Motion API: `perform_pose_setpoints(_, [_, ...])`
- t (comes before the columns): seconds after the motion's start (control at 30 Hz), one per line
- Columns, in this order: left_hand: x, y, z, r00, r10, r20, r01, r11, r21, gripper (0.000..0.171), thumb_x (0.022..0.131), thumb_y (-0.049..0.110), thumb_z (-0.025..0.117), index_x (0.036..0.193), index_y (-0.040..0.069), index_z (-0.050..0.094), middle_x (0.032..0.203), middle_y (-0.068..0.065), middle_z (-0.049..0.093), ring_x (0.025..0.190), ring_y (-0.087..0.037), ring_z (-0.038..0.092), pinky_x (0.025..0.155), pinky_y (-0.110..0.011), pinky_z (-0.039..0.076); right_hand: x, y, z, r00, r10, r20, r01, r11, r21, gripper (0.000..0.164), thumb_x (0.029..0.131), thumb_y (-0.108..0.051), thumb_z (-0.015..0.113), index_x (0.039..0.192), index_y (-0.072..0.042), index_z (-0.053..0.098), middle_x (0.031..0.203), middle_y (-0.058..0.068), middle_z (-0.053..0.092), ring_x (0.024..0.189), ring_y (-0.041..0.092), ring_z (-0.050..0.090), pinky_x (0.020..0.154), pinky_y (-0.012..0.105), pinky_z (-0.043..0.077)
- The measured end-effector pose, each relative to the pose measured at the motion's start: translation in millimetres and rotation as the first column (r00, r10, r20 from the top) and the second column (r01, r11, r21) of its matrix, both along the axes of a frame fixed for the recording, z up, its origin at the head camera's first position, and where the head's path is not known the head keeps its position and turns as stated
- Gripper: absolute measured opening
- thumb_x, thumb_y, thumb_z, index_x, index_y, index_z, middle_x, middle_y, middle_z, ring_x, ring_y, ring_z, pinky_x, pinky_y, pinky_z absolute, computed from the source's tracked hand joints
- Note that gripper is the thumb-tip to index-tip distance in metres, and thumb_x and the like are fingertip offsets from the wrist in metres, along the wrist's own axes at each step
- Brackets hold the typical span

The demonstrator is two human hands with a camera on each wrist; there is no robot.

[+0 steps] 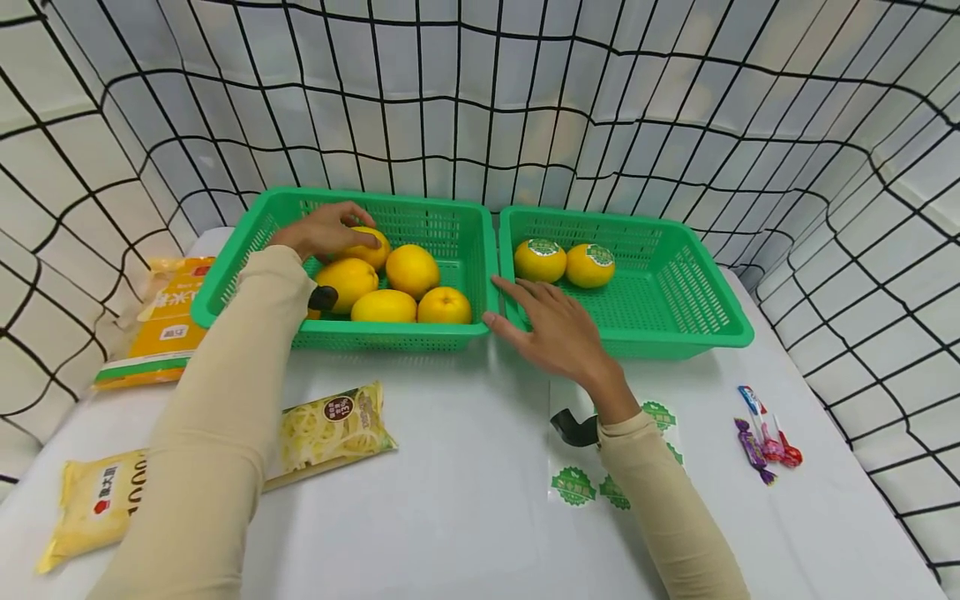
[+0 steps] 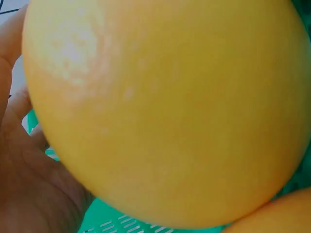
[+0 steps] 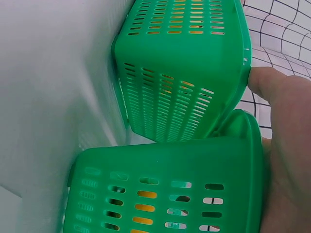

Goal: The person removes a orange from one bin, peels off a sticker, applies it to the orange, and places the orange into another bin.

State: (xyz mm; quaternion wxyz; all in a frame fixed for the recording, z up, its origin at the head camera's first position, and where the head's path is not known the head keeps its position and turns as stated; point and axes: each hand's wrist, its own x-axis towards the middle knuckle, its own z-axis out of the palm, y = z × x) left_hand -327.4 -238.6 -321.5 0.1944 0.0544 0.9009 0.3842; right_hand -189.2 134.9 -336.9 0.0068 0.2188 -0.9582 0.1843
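In the left green basket, my left hand bends its fingers round an orange at the back of a group of several. Close up, an orange fills most of the left wrist view, with fingers and palm along its left edge. My right hand reaches over the front left corner of the right green basket, fingers extended. Its thumb touches the left basket's rim where the two baskets meet. Two oranges with green labels sit in the right basket.
A sheet of green round stickers lies partly under my right forearm. Wrapped candies are at the right. Yellow packets and an orange bag lie on the left. Black netting surrounds the white table.
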Motion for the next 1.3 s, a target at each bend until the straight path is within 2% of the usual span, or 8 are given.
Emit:
perform_pose_setpoints(0.23, [-1.8, 2, -3.3, 0.999, -0.017, -0.029, 0.016, 0.998, -0.058, 0.059, 0.106, 0.042, 0.061, 0.149, 0.008, 0.039, 0.162, -0.028, 0.033, 0.122, -0.043, 0.05, 0.094, -0.054, 0.051, 1.2, 0, -4.4, 1.0, 0.003, -0.009, -0.003, 1.0, -0.006, 0.069, 0.106, -0.07, 0.042, 0.167, -0.04, 0.033, 0.168, 0.01, 0.041, 0.156, 0.036, 0.034, 0.126, 0.06, 0.028])
perform_pose_setpoints(0.43, [-1.1, 2, -2.6, 0.999, -0.025, -0.045, 0.022, 0.997, -0.075, 0.061, 0.107, 0.041, 0.059, 0.152, 0.005, 0.039, 0.16, -0.031, 0.033, 0.12, -0.042, 0.05, 0.094, -0.053, 0.051, 3.1, -1, -5.5, 1.0, 0.001, -0.006, -0.001, 1.0, -0.011, 0.068, 0.106, -0.07, 0.043, 0.166, -0.04, 0.033, 0.168, 0.008, 0.042, 0.156, 0.033, 0.035, 0.126, 0.059, 0.029])
perform_pose_setpoints(0.77, [2.7, 1, 14.3, 0.994, -0.023, -0.105, 0.023, 1.0, 0.005, 0.065, 0.106, 0.043, 0.06, 0.156, 0.008, 0.038, 0.165, -0.025, 0.027, 0.136, -0.044, 0.041, 0.102, -0.055, 0.048, -0.7, 0, -2.2, 1.0, 0.0, -0.016, 0.0, 1.0, -0.018, 0.068, 0.106, -0.07, 0.042, 0.166, -0.04, 0.033, 0.168, 0.009, 0.041, 0.156, 0.035, 0.034, 0.126, 0.06, 0.029])
perform_pose_setpoints(0.87, [2.5, 2, 19.4, 0.993, -0.019, -0.114, 0.024, 0.999, 0.035, 0.064, 0.106, 0.044, 0.06, 0.156, 0.011, 0.039, 0.168, -0.021, 0.026, 0.136, -0.04, 0.043, 0.098, -0.05, 0.052, -0.9, 0, -1.7, 1.0, -0.001, -0.018, 0.0, 1.0, -0.017, 0.068, 0.106, -0.07, 0.041, 0.166, -0.04, 0.033, 0.168, 0.009, 0.042, 0.156, 0.034, 0.034, 0.126, 0.06, 0.028])
perform_pose_setpoints(1.0, [4.2, 6, 27.3, 0.989, -0.007, -0.149, 0.025, 0.993, 0.117, 0.061, 0.105, 0.044, 0.062, 0.154, 0.014, 0.041, 0.167, -0.016, 0.029, 0.124, -0.034, 0.052, 0.086, -0.042, 0.06, -1.4, 1, -0.2, 1.0, 0.002, -0.023, -0.002, 1.0, -0.015, 0.068, 0.106, -0.07, 0.041, 0.166, -0.04, 0.033, 0.167, 0.008, 0.042, 0.156, 0.033, 0.035, 0.126, 0.06, 0.029])
perform_pose_setpoints(1.17, [17.4, 16, 36.3, 0.98, 0.021, -0.198, 0.026, 0.973, 0.231, 0.056, 0.104, 0.042, 0.066, 0.151, 0.02, 0.046, 0.164, -0.008, 0.034, 0.124, -0.028, 0.054, 0.087, -0.042, 0.062, -1.3, 1, 0.0, 0.999, 0.0, -0.036, -0.001, 1.0, -0.025, 0.068, 0.105, -0.071, 0.043, 0.165, -0.038, 0.038, 0.166, 0.004, 0.044, 0.155, 0.031, 0.037, 0.124, 0.059, 0.031])
perform_pose_setpoints(1.3, [40.8, 25, 42.2, 0.97, 0.022, -0.243, 0.054, 0.952, 0.301, 0.051, 0.104, 0.04, 0.067, 0.149, 0.024, 0.05, 0.161, -0.004, 0.038, 0.127, -0.025, 0.052, 0.088, -0.038, 0.058, -1.0, 1, -2.2, 0.999, -0.012, -0.047, 0.009, 0.998, -0.066, 0.068, 0.103, -0.072, 0.048, 0.157, -0.031, 0.049, 0.16, -0.003, 0.052, 0.15, 0.027, 0.044, 0.12, 0.056, 0.038])
